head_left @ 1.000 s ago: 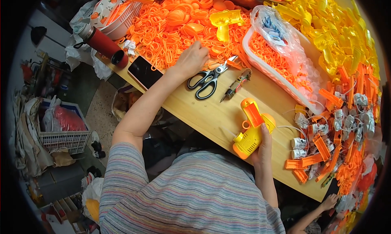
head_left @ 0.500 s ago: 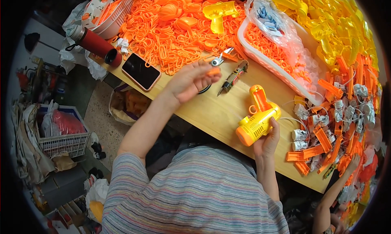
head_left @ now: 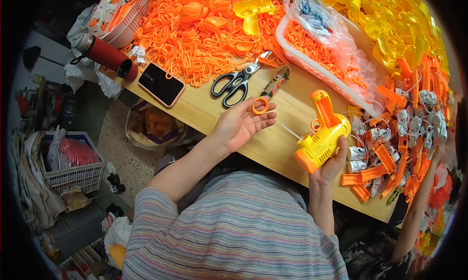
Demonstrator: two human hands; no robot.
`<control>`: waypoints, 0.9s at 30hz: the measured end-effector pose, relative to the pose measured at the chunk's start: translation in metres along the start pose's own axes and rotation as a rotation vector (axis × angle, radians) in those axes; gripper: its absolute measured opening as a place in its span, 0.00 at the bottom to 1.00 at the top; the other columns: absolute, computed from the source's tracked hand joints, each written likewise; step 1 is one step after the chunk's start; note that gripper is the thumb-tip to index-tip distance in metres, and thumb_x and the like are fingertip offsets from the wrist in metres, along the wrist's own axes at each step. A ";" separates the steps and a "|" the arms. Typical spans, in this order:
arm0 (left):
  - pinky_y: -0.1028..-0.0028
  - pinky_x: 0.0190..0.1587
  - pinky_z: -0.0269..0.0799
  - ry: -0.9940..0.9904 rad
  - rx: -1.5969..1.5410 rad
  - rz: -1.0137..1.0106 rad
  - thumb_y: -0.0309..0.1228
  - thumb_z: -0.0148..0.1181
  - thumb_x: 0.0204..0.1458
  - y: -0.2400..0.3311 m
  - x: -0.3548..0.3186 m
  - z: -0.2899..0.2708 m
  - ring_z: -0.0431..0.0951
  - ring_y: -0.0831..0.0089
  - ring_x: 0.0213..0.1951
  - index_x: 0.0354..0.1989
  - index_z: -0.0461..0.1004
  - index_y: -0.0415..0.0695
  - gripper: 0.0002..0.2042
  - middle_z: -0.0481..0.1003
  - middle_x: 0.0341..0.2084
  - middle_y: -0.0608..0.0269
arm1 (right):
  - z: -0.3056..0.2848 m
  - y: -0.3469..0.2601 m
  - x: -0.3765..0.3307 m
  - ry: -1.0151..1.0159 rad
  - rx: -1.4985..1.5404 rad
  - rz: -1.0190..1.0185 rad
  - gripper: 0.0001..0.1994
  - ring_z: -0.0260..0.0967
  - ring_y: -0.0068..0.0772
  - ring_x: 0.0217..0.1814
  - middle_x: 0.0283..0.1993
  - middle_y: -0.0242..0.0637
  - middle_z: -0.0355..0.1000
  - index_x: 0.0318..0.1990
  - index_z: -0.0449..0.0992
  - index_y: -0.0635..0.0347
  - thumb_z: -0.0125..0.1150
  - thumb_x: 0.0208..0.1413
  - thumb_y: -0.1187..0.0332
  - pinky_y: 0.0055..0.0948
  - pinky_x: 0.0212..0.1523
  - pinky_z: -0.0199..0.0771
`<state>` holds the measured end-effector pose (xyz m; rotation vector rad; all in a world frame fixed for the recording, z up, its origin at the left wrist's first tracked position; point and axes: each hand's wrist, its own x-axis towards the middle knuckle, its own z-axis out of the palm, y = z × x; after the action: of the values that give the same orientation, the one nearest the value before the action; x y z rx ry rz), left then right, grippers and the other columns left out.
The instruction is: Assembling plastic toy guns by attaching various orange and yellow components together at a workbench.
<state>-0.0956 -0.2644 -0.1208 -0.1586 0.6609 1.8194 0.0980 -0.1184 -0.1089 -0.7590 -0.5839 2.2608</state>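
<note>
My left hand lies palm up at the frame's centre, fingers loose, a small orange plastic ring resting on the fingertips so I can see it. My right hand, right of centre, clasps the yellow-and-orange toy gun by its ribbed body, barrel up. Black-handled scissors lie on the smooth wooden desk above.

We see bare table only in a strip along its near edge, between the phone and the white tray. Scissors and a small tool lie across that strip. Orange rings block the far edge; orange parts crowd the right end.
</note>
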 end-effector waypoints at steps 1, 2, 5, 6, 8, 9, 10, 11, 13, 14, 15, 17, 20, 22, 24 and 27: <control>0.61 0.57 0.72 -0.002 0.050 0.024 0.35 0.47 0.65 -0.002 0.001 -0.001 0.75 0.59 0.49 0.55 0.67 0.35 0.17 0.73 0.47 0.49 | 0.002 0.000 0.000 -0.019 0.017 0.006 0.26 0.74 0.49 0.43 0.48 0.46 0.74 0.58 0.67 0.59 0.56 0.59 0.50 0.49 0.45 0.76; 0.61 0.57 0.72 -0.004 0.050 0.020 0.35 0.47 0.65 -0.004 0.001 0.000 0.75 0.59 0.49 0.55 0.67 0.35 0.17 0.73 0.47 0.49 | 0.004 0.001 0.000 -0.015 0.016 0.003 0.26 0.74 0.49 0.43 0.48 0.46 0.74 0.58 0.67 0.59 0.56 0.59 0.50 0.49 0.45 0.76; 0.64 0.55 0.73 -0.038 0.148 0.106 0.32 0.48 0.65 -0.013 -0.002 0.004 0.76 0.64 0.48 0.56 0.66 0.35 0.16 0.73 0.46 0.52 | 0.009 0.003 0.001 -0.043 -0.004 -0.001 0.27 0.74 0.50 0.43 0.49 0.47 0.73 0.59 0.66 0.59 0.56 0.59 0.50 0.48 0.45 0.77; 0.65 0.55 0.74 -0.024 0.165 0.138 0.30 0.50 0.64 -0.017 -0.003 0.009 0.76 0.64 0.48 0.57 0.64 0.35 0.17 0.73 0.46 0.52 | 0.008 0.005 0.002 -0.061 -0.005 -0.005 0.28 0.74 0.49 0.44 0.50 0.47 0.73 0.60 0.65 0.59 0.57 0.59 0.50 0.48 0.46 0.77; 0.66 0.54 0.74 -0.011 0.181 0.168 0.27 0.51 0.63 -0.025 -0.003 0.013 0.77 0.64 0.48 0.59 0.62 0.36 0.18 0.73 0.46 0.52 | 0.009 0.007 0.003 -0.077 -0.006 -0.009 0.28 0.74 0.49 0.45 0.51 0.47 0.72 0.60 0.65 0.59 0.57 0.59 0.50 0.48 0.46 0.77; 0.66 0.54 0.75 -0.027 0.162 0.168 0.26 0.53 0.62 -0.029 -0.003 0.013 0.77 0.64 0.49 0.60 0.60 0.37 0.19 0.73 0.46 0.51 | 0.011 0.008 0.003 -0.051 -0.026 -0.024 0.29 0.74 0.49 0.46 0.51 0.47 0.72 0.61 0.64 0.59 0.57 0.59 0.50 0.48 0.47 0.77; 0.67 0.54 0.75 -0.044 0.143 0.168 0.25 0.54 0.61 -0.033 -0.003 0.012 0.77 0.64 0.49 0.61 0.58 0.37 0.21 0.73 0.47 0.50 | 0.012 0.008 0.003 -0.026 -0.047 -0.039 0.29 0.75 0.48 0.47 0.51 0.47 0.72 0.61 0.63 0.59 0.58 0.59 0.51 0.48 0.48 0.77; 0.65 0.54 0.75 -0.055 0.150 0.164 0.26 0.54 0.61 -0.035 -0.002 0.011 0.77 0.63 0.50 0.62 0.55 0.40 0.23 0.73 0.48 0.49 | 0.013 0.009 0.003 -0.025 -0.047 -0.040 0.29 0.75 0.48 0.47 0.51 0.47 0.72 0.61 0.63 0.59 0.58 0.59 0.51 0.48 0.48 0.77; 0.64 0.54 0.76 -0.056 0.154 0.166 0.26 0.54 0.61 -0.037 -0.003 0.015 0.77 0.62 0.50 0.62 0.55 0.41 0.22 0.73 0.48 0.49 | 0.014 0.010 0.004 -0.045 -0.073 -0.037 0.28 0.75 0.47 0.48 0.51 0.47 0.72 0.61 0.63 0.59 0.58 0.59 0.52 0.47 0.49 0.78; 0.64 0.53 0.76 -0.056 0.158 0.169 0.27 0.54 0.62 -0.038 -0.003 0.016 0.77 0.62 0.50 0.62 0.55 0.42 0.22 0.73 0.48 0.49 | 0.014 0.010 0.005 -0.044 -0.074 -0.036 0.28 0.75 0.47 0.48 0.51 0.47 0.72 0.61 0.63 0.59 0.58 0.59 0.52 0.47 0.49 0.78; 0.64 0.53 0.76 -0.055 0.157 0.169 0.27 0.54 0.62 -0.038 -0.002 0.016 0.77 0.62 0.50 0.62 0.55 0.42 0.22 0.73 0.48 0.49 | 0.013 0.011 0.006 -0.056 -0.085 -0.031 0.29 0.75 0.46 0.48 0.51 0.47 0.72 0.62 0.62 0.59 0.58 0.59 0.52 0.47 0.48 0.78; 0.63 0.53 0.76 -0.070 0.099 0.247 0.28 0.54 0.62 -0.038 0.002 0.016 0.77 0.60 0.50 0.61 0.56 0.44 0.21 0.73 0.48 0.48 | 0.013 0.012 0.007 -0.066 -0.097 -0.029 0.29 0.75 0.46 0.47 0.51 0.47 0.73 0.62 0.62 0.59 0.58 0.59 0.52 0.46 0.48 0.78; 0.63 0.52 0.76 -0.080 0.092 0.237 0.30 0.54 0.62 -0.033 0.005 0.014 0.77 0.58 0.49 0.61 0.55 0.44 0.21 0.73 0.47 0.47 | 0.015 0.012 0.006 -0.071 -0.064 -0.016 0.28 0.75 0.45 0.46 0.50 0.47 0.73 0.61 0.63 0.60 0.58 0.60 0.52 0.46 0.47 0.78; 0.63 0.53 0.75 -0.073 0.115 0.213 0.31 0.52 0.63 -0.034 0.006 0.011 0.77 0.57 0.50 0.61 0.56 0.45 0.20 0.72 0.49 0.46 | 0.016 0.011 0.006 -0.051 -0.075 -0.016 0.28 0.75 0.44 0.46 0.50 0.47 0.73 0.61 0.63 0.60 0.58 0.60 0.53 0.45 0.47 0.78; 0.63 0.53 0.75 -0.065 0.139 0.188 0.32 0.51 0.64 -0.035 0.007 0.009 0.76 0.56 0.51 0.61 0.58 0.46 0.19 0.72 0.50 0.46 | 0.016 0.012 0.006 -0.052 -0.073 -0.020 0.28 0.75 0.44 0.46 0.50 0.47 0.73 0.61 0.63 0.60 0.57 0.60 0.53 0.45 0.47 0.78; 0.63 0.53 0.75 -0.090 0.123 0.170 0.32 0.52 0.63 -0.037 0.006 0.009 0.77 0.57 0.51 0.61 0.58 0.46 0.19 0.72 0.50 0.46 | 0.017 0.012 0.006 -0.050 -0.084 -0.027 0.28 0.75 0.44 0.46 0.50 0.47 0.72 0.61 0.63 0.60 0.57 0.60 0.53 0.45 0.47 0.78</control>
<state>-0.0621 -0.2470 -0.1293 0.0635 0.7386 1.9290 0.0775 -0.1260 -0.1057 -0.7325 -0.7121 2.2477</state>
